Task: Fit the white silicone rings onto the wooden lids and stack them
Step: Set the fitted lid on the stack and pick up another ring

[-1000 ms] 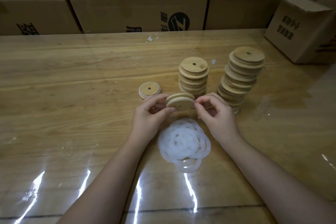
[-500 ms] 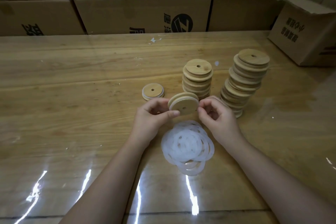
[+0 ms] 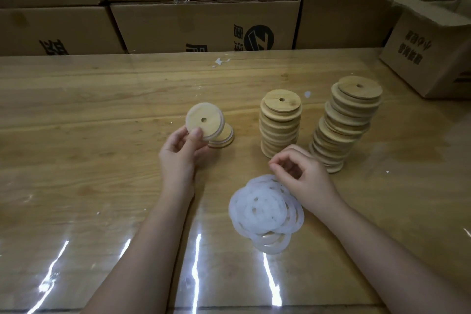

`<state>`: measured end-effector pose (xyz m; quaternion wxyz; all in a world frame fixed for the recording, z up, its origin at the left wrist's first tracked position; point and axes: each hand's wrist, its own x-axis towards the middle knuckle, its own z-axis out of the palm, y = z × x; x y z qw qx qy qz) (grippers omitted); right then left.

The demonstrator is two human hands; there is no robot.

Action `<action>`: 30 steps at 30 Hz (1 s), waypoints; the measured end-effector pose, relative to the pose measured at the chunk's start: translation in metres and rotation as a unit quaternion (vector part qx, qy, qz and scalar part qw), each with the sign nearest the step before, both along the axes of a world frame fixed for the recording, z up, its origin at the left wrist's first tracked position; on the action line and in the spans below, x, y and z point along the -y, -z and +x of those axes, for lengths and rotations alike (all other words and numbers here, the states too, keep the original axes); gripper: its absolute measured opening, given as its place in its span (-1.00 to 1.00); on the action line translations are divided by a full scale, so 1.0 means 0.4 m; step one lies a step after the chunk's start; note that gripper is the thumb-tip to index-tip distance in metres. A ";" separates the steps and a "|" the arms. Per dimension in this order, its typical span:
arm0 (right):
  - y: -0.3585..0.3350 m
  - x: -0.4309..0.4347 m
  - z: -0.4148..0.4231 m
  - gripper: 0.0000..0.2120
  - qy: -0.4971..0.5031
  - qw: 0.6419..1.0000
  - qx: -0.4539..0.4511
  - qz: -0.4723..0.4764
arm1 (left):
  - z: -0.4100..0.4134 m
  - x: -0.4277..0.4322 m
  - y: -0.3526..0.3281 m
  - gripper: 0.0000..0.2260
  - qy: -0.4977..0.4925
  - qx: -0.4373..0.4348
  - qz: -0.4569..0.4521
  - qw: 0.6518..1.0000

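Note:
My left hand (image 3: 179,158) pinches a round wooden lid (image 3: 204,120) with a centre hole and a white ring round its edge, tilted just above and left of a finished lid (image 3: 224,139) lying flat on the table. My right hand (image 3: 304,176) hovers with fingers loosely curled and holds nothing, above the far edge of a pile of white silicone rings (image 3: 265,211). Two stacks of bare wooden lids stand behind: a shorter stack (image 3: 280,122) and a taller, leaning stack (image 3: 346,122).
The wooden table (image 3: 89,160) has a glossy clear cover with light glare near the front edge. Cardboard boxes (image 3: 204,25) line the back, and an open box (image 3: 430,48) sits at the far right on the table.
The lid held between both hands has gone left in my left hand alone, toward the finished lid. My right hand let go and dropped toward the ring pile.

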<state>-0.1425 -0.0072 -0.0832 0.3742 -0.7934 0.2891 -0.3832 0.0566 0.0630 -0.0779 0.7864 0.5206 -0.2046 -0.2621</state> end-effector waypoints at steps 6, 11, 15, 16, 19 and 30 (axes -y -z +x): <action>0.002 0.006 0.000 -0.91 0.005 0.999 -0.013 0.030 | 0.003 0.026 0.032 -0.78 -0.023 0.083 0.079 0.993; 0.003 0.007 0.000 -0.91 0.013 0.999 -0.015 0.041 | 0.003 0.040 0.043 -0.78 -0.025 0.098 0.110 0.989; 0.004 0.009 0.000 -0.92 0.017 0.999 -0.017 0.038 | 0.007 0.039 0.052 -0.71 -0.017 0.119 0.138 0.983; 0.005 0.010 0.000 -0.93 0.018 0.999 -0.018 0.038 | 0.009 0.039 0.053 -0.70 -0.018 0.131 0.157 0.979; 0.007 0.010 0.002 -0.94 0.023 0.999 -0.017 0.044 | -0.001 0.037 0.049 -0.71 -0.040 0.204 0.181 0.961; 0.003 0.010 0.000 -0.94 0.025 0.998 -0.015 0.061 | -0.046 0.026 0.052 -0.48 0.014 0.583 0.408 0.702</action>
